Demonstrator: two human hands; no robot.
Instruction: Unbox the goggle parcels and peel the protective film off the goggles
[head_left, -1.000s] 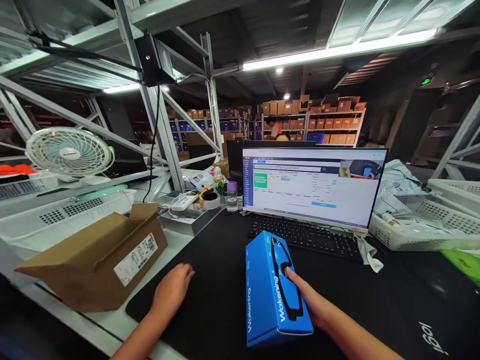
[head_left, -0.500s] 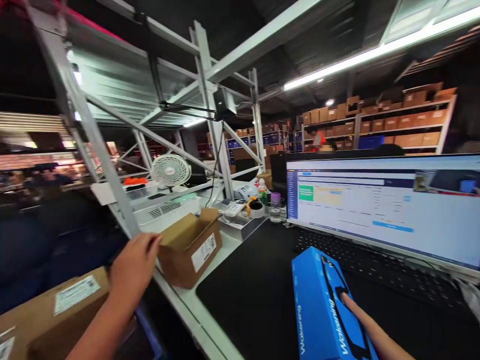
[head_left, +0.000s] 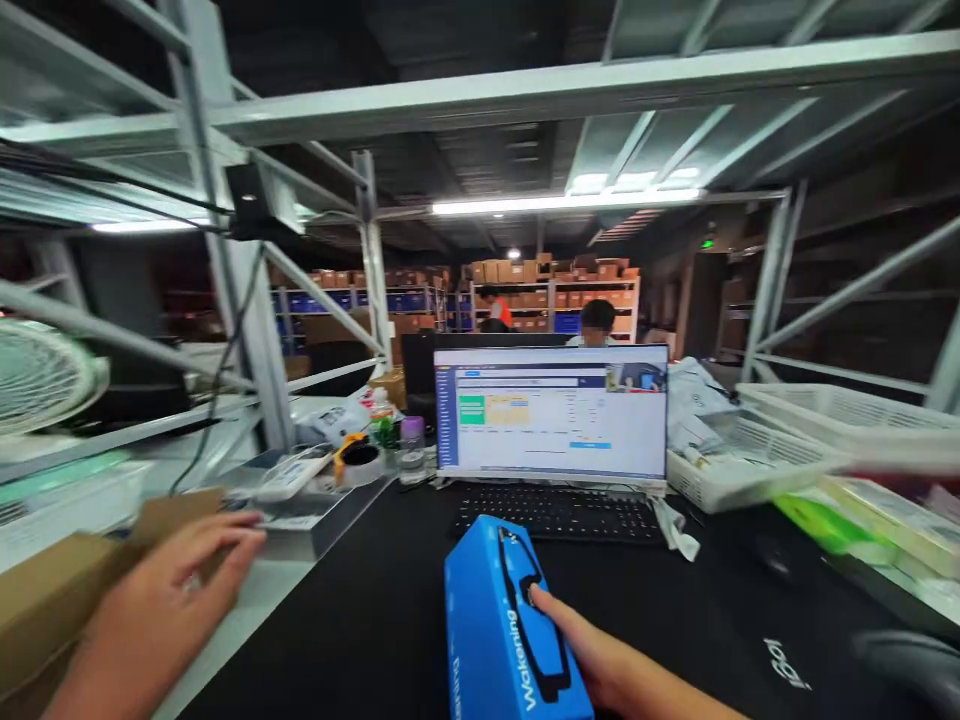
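Observation:
My right hand (head_left: 581, 640) grips a blue box (head_left: 487, 620) from its right side, with the thumb on the front face. The box carries the word "Wakening" and a picture of a black band-like item. It is held tilted above the black desk mat (head_left: 360, 600). On the left, my left hand (head_left: 176, 590) is in the air with its fingers apart and nothing between them. Behind that hand stands an open brown cardboard box (head_left: 52, 600), partly cut off by the frame; whether they touch I cannot tell.
Beyond the blue box are a keyboard (head_left: 555, 512) and a lit monitor (head_left: 551, 420). A grey tray (head_left: 322, 530) with tape rolls and a purple-capped bottle (head_left: 412, 455) stand left of them. White baskets (head_left: 780, 460) and a mouse (head_left: 772, 555) lie right. Someone (head_left: 598, 318) sits behind the monitor.
My view has swung right, so baskets and the mouse now show. My left hand has come off the cardboard box's edge and opened. The blue box stays in my right hand.

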